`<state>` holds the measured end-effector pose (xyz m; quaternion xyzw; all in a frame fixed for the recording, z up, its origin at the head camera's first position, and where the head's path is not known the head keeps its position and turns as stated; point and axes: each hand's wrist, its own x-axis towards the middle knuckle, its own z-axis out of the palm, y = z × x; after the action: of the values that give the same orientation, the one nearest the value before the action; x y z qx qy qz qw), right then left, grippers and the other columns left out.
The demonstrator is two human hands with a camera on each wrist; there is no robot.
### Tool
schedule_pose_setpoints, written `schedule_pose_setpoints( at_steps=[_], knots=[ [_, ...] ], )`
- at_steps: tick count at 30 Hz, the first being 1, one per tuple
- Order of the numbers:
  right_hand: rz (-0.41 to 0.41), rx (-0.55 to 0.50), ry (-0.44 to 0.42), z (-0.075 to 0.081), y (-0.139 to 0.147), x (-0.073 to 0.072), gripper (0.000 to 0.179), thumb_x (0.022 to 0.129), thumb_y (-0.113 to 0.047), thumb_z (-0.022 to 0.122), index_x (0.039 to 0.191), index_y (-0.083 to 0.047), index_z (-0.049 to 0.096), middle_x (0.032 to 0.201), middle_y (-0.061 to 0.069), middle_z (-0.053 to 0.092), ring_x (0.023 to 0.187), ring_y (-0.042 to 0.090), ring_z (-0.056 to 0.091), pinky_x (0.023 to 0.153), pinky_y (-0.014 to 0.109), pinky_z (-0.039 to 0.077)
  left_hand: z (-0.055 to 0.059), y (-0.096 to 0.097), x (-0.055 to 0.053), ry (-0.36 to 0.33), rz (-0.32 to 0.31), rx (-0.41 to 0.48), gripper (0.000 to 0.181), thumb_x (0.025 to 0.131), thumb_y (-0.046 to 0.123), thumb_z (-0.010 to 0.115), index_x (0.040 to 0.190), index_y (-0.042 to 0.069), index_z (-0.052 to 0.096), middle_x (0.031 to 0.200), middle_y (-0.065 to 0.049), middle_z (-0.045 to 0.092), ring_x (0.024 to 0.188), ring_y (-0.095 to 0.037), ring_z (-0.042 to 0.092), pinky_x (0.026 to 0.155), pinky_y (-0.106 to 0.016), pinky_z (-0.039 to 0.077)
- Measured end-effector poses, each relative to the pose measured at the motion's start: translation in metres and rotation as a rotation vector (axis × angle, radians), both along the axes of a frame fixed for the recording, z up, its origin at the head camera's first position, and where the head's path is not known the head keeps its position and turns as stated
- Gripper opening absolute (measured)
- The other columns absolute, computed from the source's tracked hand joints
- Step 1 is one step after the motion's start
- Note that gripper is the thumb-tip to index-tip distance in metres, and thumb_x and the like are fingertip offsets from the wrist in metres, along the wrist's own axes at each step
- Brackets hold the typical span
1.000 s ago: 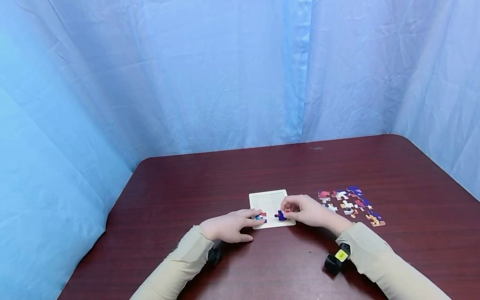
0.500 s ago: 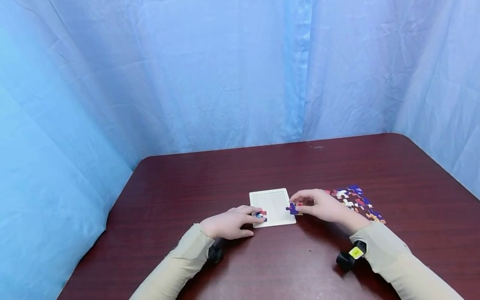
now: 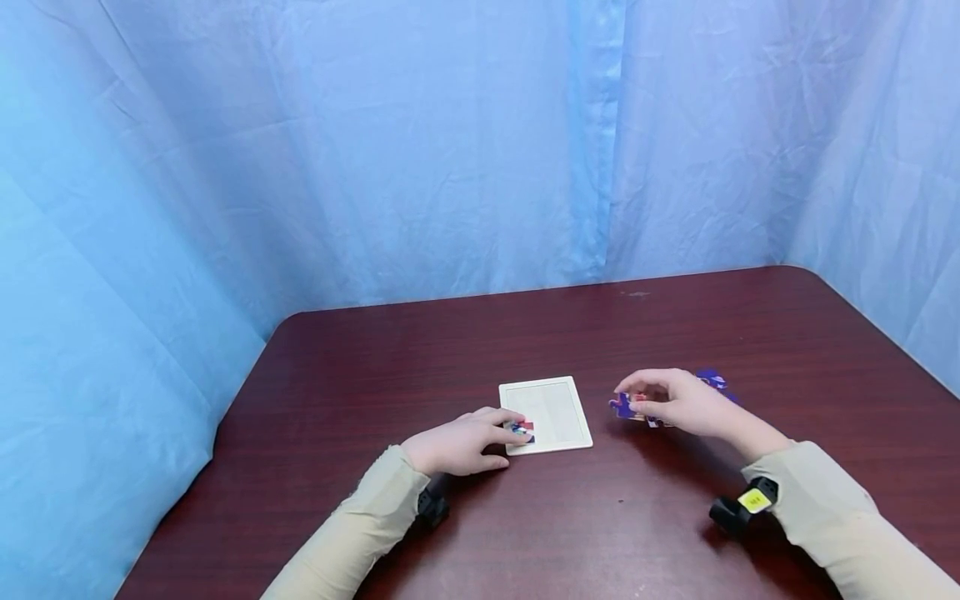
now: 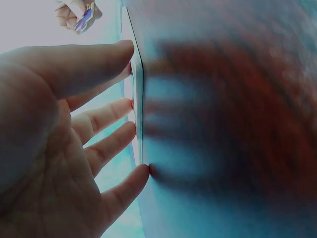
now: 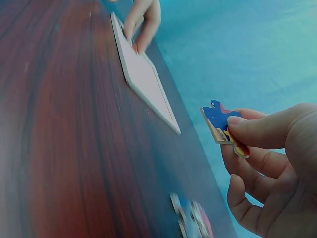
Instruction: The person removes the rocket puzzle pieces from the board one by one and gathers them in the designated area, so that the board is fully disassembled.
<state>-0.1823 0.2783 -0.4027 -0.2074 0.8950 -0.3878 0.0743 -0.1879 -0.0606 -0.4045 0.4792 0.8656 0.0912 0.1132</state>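
A white puzzle tray (image 3: 557, 417) lies on the table, with a small red and blue puzzle piece (image 3: 528, 427) in its near left corner. My left hand (image 3: 461, 442) rests its spread, nearly straight fingers on that piece and on the tray's left edge. Between thumb and fingers, my right hand (image 3: 686, 404) pinches a blue puzzle piece (image 5: 223, 121) with red and yellow parts. It is held above the table, to the right of the tray and beside the loose pieces.
Several loose puzzle pieces (image 3: 711, 379) lie on the right of the dark red table (image 3: 420, 358), mostly hidden behind my right hand. A blue curtain (image 3: 450, 150) hangs behind the table.
My right hand has lifted the blue puzzle piece off the tray and carried it right, over toward the loose pieces. My left hand has stayed almost where it was.
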Motion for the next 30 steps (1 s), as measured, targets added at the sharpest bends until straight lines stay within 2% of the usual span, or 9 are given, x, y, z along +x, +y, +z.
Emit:
schedule_pose_setpoints(
  at_steps=[8, 16, 21, 30],
  knots=[
    [-0.046, 0.102, 0.065, 0.008, 0.042, 0.008, 0.021, 0.085, -0.01, 0.068, 0.106, -0.01, 0.064, 0.08, -0.002, 0.059, 0.068, 0.005, 0.051, 0.056, 0.024, 0.045, -0.003, 0.002, -0.001, -0.017, 0.019, -0.006, 0.04, 0.093, 0.019, 0.061, 0.133, 0.015, 0.057, 0.144, -0.007, 0.044, 0.131, -0.022, 0.041, 0.107, -0.038, 0.035],
    [0.05, 0.149, 0.024, 0.004, 0.073, 0.012, 0.023, 0.082, -0.008, 0.071, 0.104, -0.007, 0.065, 0.077, -0.006, 0.057, 0.067, 0.0, 0.05, 0.056, 0.022, 0.045, -0.004, 0.004, -0.002, -0.035, 0.029, -0.011, 0.04, 0.094, 0.02, 0.06, 0.133, 0.016, 0.056, 0.145, -0.006, 0.042, 0.132, -0.022, 0.04, 0.107, -0.039, 0.035],
    [0.088, 0.182, -0.027, 0.001, 0.08, 0.014, 0.023, 0.081, -0.012, 0.072, 0.104, -0.009, 0.068, 0.077, -0.008, 0.055, 0.063, 0.0, 0.046, 0.053, 0.021, 0.042, -0.004, 0.003, -0.002, -0.042, 0.034, -0.011, 0.04, 0.094, 0.02, 0.06, 0.133, 0.016, 0.057, 0.145, -0.006, 0.043, 0.132, -0.022, 0.04, 0.107, -0.039, 0.035],
    [0.179, 0.206, -0.023, -0.001, 0.087, 0.013, 0.017, 0.078, -0.012, 0.074, 0.095, -0.013, 0.071, 0.074, -0.015, 0.055, 0.065, -0.003, 0.047, 0.054, 0.02, 0.043, -0.003, 0.002, -0.002, -0.045, 0.032, -0.004, 0.04, 0.093, 0.02, 0.06, 0.133, 0.016, 0.056, 0.145, -0.006, 0.043, 0.132, -0.022, 0.04, 0.106, -0.039, 0.036]
  ],
)
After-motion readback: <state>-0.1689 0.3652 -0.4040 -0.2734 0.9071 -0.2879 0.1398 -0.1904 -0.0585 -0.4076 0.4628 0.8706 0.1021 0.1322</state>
